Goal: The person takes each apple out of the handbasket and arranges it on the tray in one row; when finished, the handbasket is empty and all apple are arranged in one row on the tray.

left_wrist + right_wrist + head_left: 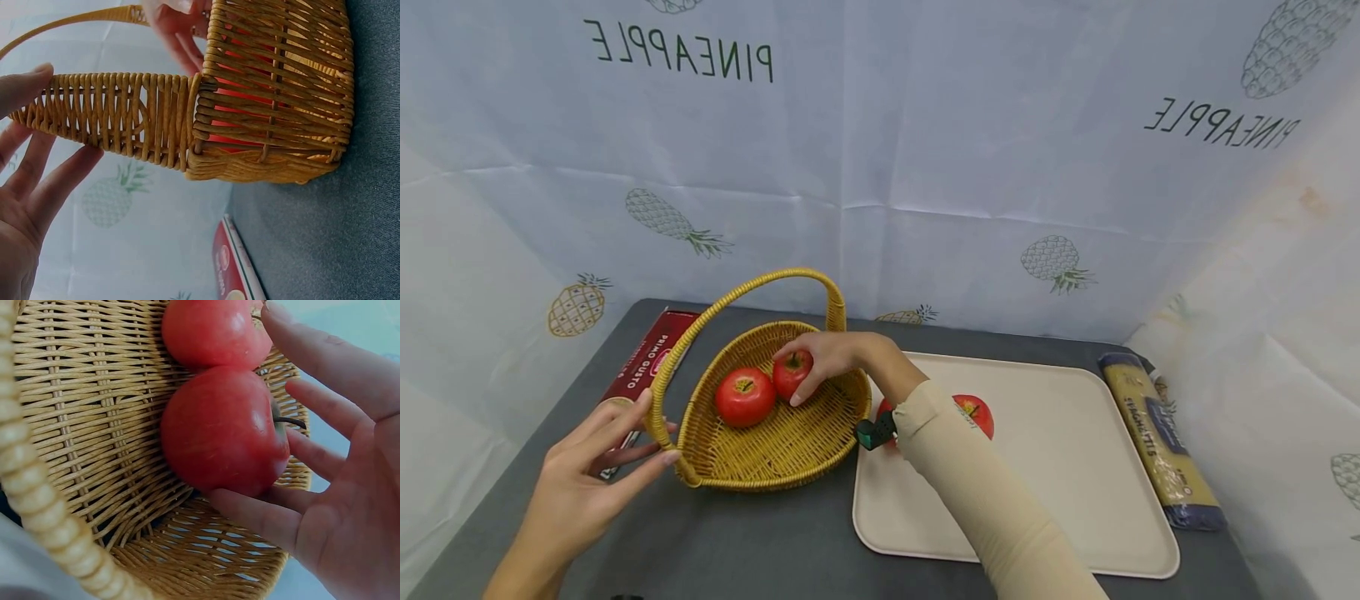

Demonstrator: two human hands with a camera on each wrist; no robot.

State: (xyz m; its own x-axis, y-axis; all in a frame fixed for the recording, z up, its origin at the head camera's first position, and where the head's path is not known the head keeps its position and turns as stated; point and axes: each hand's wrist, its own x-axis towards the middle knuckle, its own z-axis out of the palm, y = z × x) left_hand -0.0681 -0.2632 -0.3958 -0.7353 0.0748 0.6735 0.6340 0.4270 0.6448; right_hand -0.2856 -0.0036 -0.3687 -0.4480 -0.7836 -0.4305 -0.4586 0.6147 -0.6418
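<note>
A yellow wicker basket [775, 467] with a tall arched handle stands left of centre. My left hand [587, 467] pinches the handle's near base, thumb on one side and fingers on the other. Inside lie two red apples: one apple [745, 397] towards the left and a second apple [792, 373] under my right hand [829, 354]. In the right wrist view, the spread fingers [262, 515] sit against the stemmed apple [222, 434], and the thumb is lifted off it. The left wrist view shows red through the weave [275, 94].
A beige tray [1060, 467] lies to the right, bearing an apple [976, 412] and another red apple [884, 408], both partly hidden by the right arm. A spaghetti bag [1161, 442] lies along its right edge. Behind the basket's left side is a dark red box [651, 354].
</note>
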